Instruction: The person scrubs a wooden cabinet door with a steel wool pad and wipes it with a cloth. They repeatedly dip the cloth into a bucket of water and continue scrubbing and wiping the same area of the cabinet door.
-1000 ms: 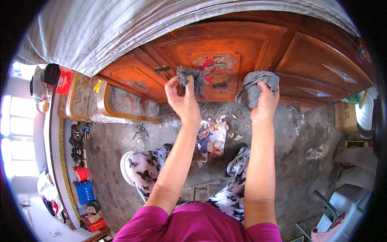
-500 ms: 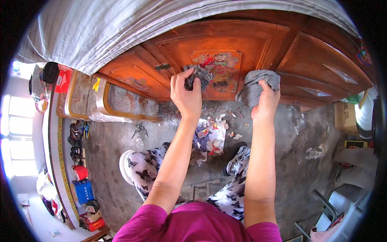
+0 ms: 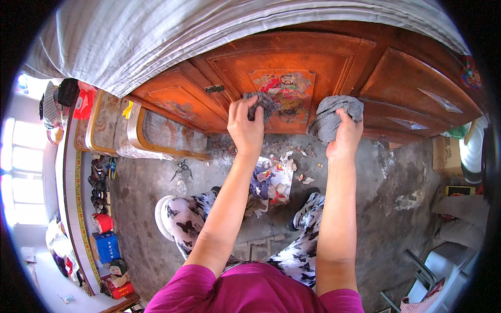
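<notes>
Grey floor (image 3: 391,177) lay below the cabinet (image 3: 282,44). Your arms (image 3: 222,208) stretched forward; your left hand (image 3: 246,125), half curled, pinched a fuzzy pad (image 3: 268,107) at the stained panel (image 3: 295,94); your right hand (image 3: 346,134) clasped a bunched cloth (image 3: 331,116) alongside.

Dark grey scrubber (image 3: 266,107): fuzzy, bunched in the left hand (image 3: 245,128), at lower left of the patch. Grey cloth (image 3: 331,117): crumpled, in the right hand (image 3: 346,134), hanging past its fingers. Cabinet door (image 3: 292,55): orange-brown, upright; patch (image 3: 286,83) mottled, red and grey, worn.
</notes>
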`<state>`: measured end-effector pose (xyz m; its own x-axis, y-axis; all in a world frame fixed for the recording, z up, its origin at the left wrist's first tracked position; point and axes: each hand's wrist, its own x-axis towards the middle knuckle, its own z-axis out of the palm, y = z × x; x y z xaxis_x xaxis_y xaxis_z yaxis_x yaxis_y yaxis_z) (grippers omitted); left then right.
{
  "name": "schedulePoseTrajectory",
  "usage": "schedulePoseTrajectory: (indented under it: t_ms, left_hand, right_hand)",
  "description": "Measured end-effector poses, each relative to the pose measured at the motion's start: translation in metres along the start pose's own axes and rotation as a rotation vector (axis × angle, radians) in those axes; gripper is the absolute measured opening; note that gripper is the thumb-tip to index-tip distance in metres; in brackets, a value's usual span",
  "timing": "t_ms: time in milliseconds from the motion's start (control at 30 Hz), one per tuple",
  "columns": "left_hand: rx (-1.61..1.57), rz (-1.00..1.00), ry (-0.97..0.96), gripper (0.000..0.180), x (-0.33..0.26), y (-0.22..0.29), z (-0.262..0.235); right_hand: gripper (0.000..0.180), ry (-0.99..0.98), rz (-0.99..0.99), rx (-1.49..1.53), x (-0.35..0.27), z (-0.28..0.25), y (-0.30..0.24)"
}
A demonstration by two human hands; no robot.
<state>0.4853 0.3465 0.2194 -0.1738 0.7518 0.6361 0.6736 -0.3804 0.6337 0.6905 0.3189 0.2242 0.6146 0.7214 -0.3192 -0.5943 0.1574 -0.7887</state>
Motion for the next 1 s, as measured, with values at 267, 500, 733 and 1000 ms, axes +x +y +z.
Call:
schedulePoseTrajectory:
  t_ms: [267,500,733,1000]
  left_hand:
    - [-0.02,-0.082,-0.066,0.023,-0.011,-0.012,0.002]
    - [0.064,0.105,-0.033,0.023,-0.024,-0.039,0.011]
    - [0.002,0.066,-0.005,0.024,-0.002,-0.004,-0.001]
    - [0.193,-0.037,-0.133,0.022,-0.033,-0.035,0.009]
  right_hand:
    - [0.041,-0.023,-0.018,0.05,-0.004,0.001,-0.001]
    - [0.039,-0.016,0.013,0.032,-0.004,0.006,-0.001]
    - [0.039,-0.016,-0.01,0.037,0.002,-0.001,0.001]
    - [0.041,-0.019,-0.015,0.049,-0.005,0.007,-0.001]
